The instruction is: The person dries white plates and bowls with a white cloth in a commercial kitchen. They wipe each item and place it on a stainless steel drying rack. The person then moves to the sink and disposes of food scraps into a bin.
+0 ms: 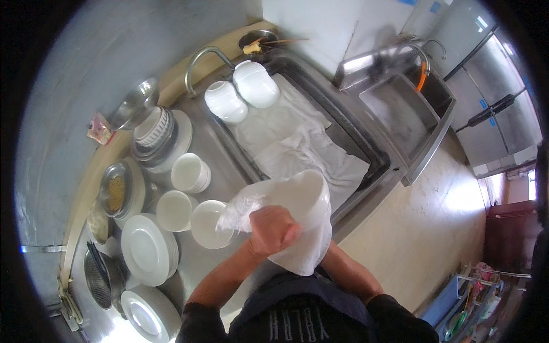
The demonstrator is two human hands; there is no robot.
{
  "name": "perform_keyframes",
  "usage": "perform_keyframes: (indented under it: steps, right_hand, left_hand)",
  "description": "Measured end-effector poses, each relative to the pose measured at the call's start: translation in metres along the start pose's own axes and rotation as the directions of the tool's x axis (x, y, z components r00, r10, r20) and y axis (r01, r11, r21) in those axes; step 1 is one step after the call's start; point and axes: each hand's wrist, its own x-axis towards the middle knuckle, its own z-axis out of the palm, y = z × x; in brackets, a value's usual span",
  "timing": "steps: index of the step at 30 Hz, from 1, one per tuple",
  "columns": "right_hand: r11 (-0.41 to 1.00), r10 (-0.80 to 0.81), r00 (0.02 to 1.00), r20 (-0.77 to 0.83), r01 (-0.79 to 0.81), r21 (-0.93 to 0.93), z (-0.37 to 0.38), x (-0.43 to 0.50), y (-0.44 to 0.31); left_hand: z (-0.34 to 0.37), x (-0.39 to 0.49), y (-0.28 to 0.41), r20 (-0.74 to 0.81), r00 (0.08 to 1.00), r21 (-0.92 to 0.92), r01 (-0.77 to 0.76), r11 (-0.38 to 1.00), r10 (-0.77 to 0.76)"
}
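My left hand (273, 229) is closed in a fist on a white cloth (300, 256), at the near side of a white bowl (315, 199). The bowl is held up in front of my body, tilted, and the cloth wraps around it and hangs below. My right forearm reaches up behind the cloth and bowl, which hide the right hand. Beyond them, white cloths (296, 141) line the dark-rimmed sink (379, 160). Two stacks of white bowls (256, 84) lie tipped over on the cloths at its far end.
Left on the steel counter are white bowls (188, 172), stacked plates (146, 248), a metal strainer (98, 278) and a dish of yellowish crumbs (115, 194). A curved faucet (188, 73) rises behind the sink. Another steel sink (399, 115) stands at the right, above tiled floor (454, 206).
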Motion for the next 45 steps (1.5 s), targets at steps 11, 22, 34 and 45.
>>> perform_keyframes:
  steps: [11, 22, 34, 45]
  right_hand:
    - [0.270, 0.086, 0.989, 0.117, 0.089, -0.959, -0.026, -0.023, -0.028]
    - [0.190, -0.405, 0.877, 0.257, 0.356, -0.915, 0.047, -0.005, -0.059]
    - [0.096, -0.155, 0.919, 0.362, 0.379, -0.921, -0.003, 0.025, -0.032]
    - [0.757, 0.227, 0.919, 0.323, 0.043, -0.652, -0.043, 0.063, -0.052]
  left_hand:
    - [0.002, -0.016, 0.015, 0.264, 0.024, -0.877, 0.423, -0.230, -0.964]
    - [-0.044, -0.039, 0.016, -0.234, 0.204, -0.808, 0.503, 0.307, -0.951]
    - [-0.104, -0.105, -0.024, 0.146, 0.949, 0.565, 0.151, 0.811, -0.279]
    - [-0.095, 0.047, -0.150, -0.123, 0.796, 0.121, 0.605, 0.787, -0.593]
